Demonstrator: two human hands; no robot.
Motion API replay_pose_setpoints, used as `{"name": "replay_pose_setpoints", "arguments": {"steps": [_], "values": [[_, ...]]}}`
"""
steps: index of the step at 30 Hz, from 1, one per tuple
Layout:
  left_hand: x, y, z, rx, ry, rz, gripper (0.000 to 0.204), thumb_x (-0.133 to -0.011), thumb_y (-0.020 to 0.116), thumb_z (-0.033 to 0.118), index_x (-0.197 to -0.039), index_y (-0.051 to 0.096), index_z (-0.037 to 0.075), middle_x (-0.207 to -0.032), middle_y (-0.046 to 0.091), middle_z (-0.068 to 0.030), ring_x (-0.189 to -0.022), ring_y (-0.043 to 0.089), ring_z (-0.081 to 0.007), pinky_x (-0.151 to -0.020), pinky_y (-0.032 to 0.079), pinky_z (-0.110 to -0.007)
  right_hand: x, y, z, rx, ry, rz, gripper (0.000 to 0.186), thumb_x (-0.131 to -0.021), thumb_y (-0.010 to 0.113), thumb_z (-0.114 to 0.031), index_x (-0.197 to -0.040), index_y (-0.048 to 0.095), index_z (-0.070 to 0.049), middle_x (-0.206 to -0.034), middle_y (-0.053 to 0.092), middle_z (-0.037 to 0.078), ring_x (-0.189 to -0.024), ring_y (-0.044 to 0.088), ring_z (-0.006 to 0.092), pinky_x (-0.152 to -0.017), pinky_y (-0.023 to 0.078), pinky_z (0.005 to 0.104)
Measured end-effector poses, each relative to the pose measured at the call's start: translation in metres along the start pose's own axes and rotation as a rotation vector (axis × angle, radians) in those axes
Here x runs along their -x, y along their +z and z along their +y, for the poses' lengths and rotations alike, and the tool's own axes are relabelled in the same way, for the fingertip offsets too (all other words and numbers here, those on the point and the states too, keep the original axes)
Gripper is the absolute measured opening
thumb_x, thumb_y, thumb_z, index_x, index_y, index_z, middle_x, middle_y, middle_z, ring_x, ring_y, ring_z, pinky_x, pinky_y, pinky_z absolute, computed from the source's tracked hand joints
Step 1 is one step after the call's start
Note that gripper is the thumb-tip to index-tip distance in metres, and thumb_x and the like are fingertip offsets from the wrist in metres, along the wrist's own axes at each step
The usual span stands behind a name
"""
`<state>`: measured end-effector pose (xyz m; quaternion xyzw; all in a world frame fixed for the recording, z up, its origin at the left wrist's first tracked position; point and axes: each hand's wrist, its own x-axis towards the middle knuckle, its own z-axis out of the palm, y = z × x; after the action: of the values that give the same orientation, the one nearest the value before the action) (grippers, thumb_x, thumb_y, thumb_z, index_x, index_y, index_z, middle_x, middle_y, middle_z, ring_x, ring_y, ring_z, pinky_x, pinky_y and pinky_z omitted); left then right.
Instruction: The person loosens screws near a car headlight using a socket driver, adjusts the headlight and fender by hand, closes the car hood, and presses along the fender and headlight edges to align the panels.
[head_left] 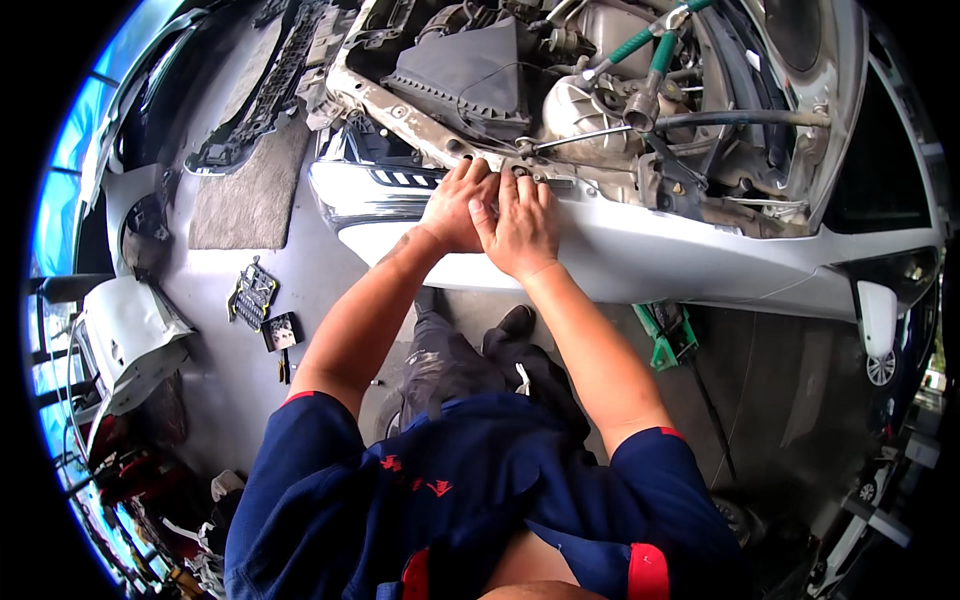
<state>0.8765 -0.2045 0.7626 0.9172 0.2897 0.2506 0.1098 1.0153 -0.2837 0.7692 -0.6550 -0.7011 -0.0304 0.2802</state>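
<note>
Where right hand (525, 230) touches white fender (640, 250), grey floor (330, 275), mat (250, 200)

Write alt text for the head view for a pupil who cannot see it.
A person's left hand and right hand rest together where a white fender meets the headlight. Beyond lies an open engine bay; a tool case is on the floor to the left.

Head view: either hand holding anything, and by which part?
Cannot tell: left hand and right hand lie on the upper edge of the white fender, by the headlight; their undersides are hidden.
</note>
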Motion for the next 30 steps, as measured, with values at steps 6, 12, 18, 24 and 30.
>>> {"name": "replay_pose_setpoints", "arguments": {"steps": [6, 12, 18, 24, 30], "values": [[-0.005, -0.024, -0.017, 0.249, 0.051, -0.108, 0.05, -0.08, 0.069, 0.025, -0.121, 0.066, -0.002, -0.119, 0.063, -0.0219, -0.117, 0.055, -0.0421, -0.108, 0.044, -0.047, 0.004, 0.004, 0.002, -0.025, 0.05, 0.039, 0.064, -0.101, 0.054, -0.055, -0.127, 0.06, 0.004, -0.113, 0.061, 0.023, -0.1, 0.056, 0.041, -0.093, 0.045, 0.0512], [-0.02, -0.022, -0.042, -0.025, -0.554, -0.372, 0.043, -0.101, 0.051, 0.039, -0.117, 0.063, 0.002, -0.104, 0.073, -0.0265, -0.109, 0.068, -0.0436, -0.097, 0.052, -0.054, 0.004, 0.004, 0.001, -0.065, 0.094, 0.032, 0.041, -0.089, 0.064, -0.03, -0.117, 0.061, -0.001, -0.111, 0.06, 0.021, -0.103, 0.054, 0.0406, -0.093, 0.044, 0.0514], [-0.031, -0.012, -0.044, -0.1, -0.563, -0.332, 0.05, -0.095, 0.051, 0.042, -0.107, 0.059, -0.006, -0.09, 0.073, -0.0332, -0.093, 0.072, -0.051, -0.092, 0.056, -0.056, 0.005, 0.01, -0.007, -0.096, 0.137, 0.09, 0.038, -0.079, 0.07, -0.025, -0.11, 0.061, -0.004, -0.11, 0.059, 0.018, -0.103, 0.054, 0.04, -0.093, 0.044, 0.0511], [-0.025, 0.002, -0.032, -0.119, -0.589, -0.198, 0.044, -0.093, 0.051, 0.038, -0.111, 0.061, -0.001, -0.092, 0.074, -0.0301, -0.096, 0.073, -0.0475, -0.094, 0.055, -0.054, 0.0, 0.011, -0.012, -0.009, 0.18, 0.129, 0.036, -0.079, 0.068, -0.03, -0.105, 0.065, -0.005, -0.105, 0.059, 0.015, -0.1, 0.055, 0.0353, -0.094, 0.043, 0.0488], [-0.016, -0.011, -0.029, -0.102, -0.449, -0.23, 0.031, -0.094, 0.052, 0.035, -0.108, 0.067, 0.012, -0.093, 0.076, -0.023, -0.095, 0.073, -0.0434, -0.092, 0.053, -0.054, 0.0, 0.014, -0.015, -0.007, 0.194, 0.06, 0.046, -0.081, 0.067, -0.031, -0.117, 0.069, -0.003, -0.109, 0.06, 0.02, -0.102, 0.054, 0.0407, -0.094, 0.045, 0.0517]]}}
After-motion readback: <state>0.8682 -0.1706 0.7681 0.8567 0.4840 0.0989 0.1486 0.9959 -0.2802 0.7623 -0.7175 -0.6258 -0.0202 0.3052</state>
